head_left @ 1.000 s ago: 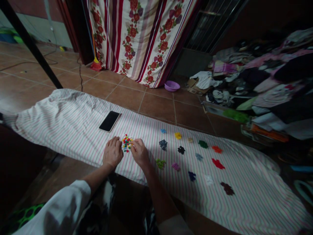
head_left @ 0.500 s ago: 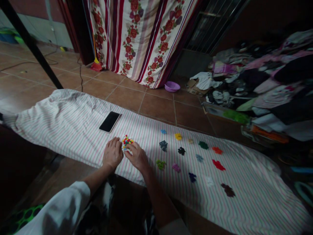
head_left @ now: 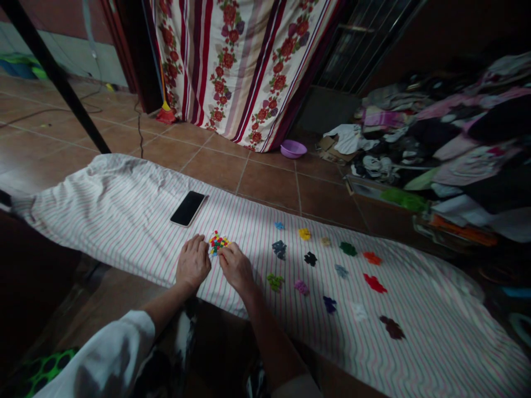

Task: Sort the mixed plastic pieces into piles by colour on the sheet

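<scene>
In the head view, striped cloth (head_left: 249, 232) spans from the right hand (head_left: 237, 268) to 14 single-colour piles (head_left: 310, 258); the cloth's near edge runs below both wrists. The mixed pile (head_left: 216, 241), small red, yellow, green and white pieces, lies between the hands. Left hand (head_left: 193, 261): open, palm down. Right fingers' grip: cannot tell.

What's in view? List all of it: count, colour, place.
striped cloth: 1, whitish, across middle
phone: 1, black, on cloth
mixed pile: 1, multicoloured, between hands
single-colour piles: 14, light blue, yellow, beige, dark green, orange, slate, black, grey, red, lime, pink, navy, white, brown, cloth's right half
curtain: 1, flowered red and white, behind
bowl: 1, purple, tiled floor
broom: 1, red and yellow, by curtain
pole: 1, black, upper left
clutter: uncountable, mixed colours, right
left hand: 1, bare, beside mixed pile
right hand: 1, bare, fingers at mixed pile
</scene>
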`<state>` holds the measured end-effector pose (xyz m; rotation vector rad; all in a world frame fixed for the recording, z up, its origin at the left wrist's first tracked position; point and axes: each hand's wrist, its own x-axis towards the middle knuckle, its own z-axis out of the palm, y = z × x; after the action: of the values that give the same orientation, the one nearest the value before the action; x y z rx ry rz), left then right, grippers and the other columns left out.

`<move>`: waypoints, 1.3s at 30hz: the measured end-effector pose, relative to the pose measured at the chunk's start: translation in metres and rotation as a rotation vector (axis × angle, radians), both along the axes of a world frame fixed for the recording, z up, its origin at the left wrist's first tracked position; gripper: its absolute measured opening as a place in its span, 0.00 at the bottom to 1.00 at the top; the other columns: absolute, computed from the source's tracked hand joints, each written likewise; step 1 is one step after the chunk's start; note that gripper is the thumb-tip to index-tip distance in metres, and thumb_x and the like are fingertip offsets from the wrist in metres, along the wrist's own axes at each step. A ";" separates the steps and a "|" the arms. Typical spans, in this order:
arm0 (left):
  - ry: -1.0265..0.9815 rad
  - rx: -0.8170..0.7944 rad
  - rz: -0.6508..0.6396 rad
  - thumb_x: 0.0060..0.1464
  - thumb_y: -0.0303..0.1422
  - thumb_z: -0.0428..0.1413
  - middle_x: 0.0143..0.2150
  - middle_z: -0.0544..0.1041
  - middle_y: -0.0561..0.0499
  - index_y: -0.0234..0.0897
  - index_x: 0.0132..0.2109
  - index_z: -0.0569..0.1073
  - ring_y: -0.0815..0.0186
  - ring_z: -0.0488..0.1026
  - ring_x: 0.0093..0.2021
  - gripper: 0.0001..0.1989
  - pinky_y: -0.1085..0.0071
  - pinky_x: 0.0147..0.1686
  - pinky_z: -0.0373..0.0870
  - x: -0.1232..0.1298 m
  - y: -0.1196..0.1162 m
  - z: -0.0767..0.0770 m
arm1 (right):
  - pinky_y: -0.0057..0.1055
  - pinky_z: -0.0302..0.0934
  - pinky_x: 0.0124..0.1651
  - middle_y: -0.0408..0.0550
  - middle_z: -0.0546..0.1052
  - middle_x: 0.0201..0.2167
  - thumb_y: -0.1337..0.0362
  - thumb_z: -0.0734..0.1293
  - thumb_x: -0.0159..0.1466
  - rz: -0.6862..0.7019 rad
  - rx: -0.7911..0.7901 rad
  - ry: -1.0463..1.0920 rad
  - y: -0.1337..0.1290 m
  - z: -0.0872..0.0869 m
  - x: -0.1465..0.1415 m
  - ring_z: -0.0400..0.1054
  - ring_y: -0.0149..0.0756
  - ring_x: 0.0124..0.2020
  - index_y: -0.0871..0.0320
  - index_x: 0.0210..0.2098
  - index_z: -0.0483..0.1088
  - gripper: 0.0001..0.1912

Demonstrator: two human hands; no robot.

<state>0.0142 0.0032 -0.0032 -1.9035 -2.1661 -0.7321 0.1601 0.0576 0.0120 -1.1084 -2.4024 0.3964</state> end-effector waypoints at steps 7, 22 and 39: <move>-0.017 -0.005 0.005 0.56 0.27 0.46 0.54 0.74 0.41 0.36 0.42 0.70 0.54 0.67 0.59 0.10 0.56 0.57 0.63 0.000 0.000 -0.001 | 0.28 0.64 0.42 0.47 0.73 0.37 0.65 0.64 0.66 0.028 0.003 -0.020 0.001 -0.002 -0.007 0.69 0.35 0.40 0.52 0.41 0.74 0.08; -0.002 -0.012 0.006 0.56 0.27 0.46 0.54 0.74 0.40 0.36 0.42 0.70 0.54 0.66 0.59 0.10 0.55 0.56 0.62 0.000 0.000 -0.002 | 0.32 0.64 0.44 0.49 0.74 0.37 0.67 0.64 0.65 0.096 0.015 -0.004 0.002 -0.001 -0.009 0.68 0.38 0.42 0.55 0.37 0.73 0.05; 0.114 0.096 -0.051 0.55 0.28 0.46 0.50 0.75 0.37 0.35 0.41 0.69 0.52 0.71 0.53 0.09 0.57 0.49 0.67 -0.005 0.000 -0.008 | 0.27 0.63 0.47 0.44 0.75 0.42 0.65 0.62 0.66 0.010 -0.055 0.076 -0.002 0.020 0.003 0.70 0.33 0.43 0.53 0.46 0.69 0.10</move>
<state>0.0090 0.0031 -0.0114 -1.9094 -1.9857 -0.7046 0.1629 0.0552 0.0322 -1.0857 -2.3448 0.5018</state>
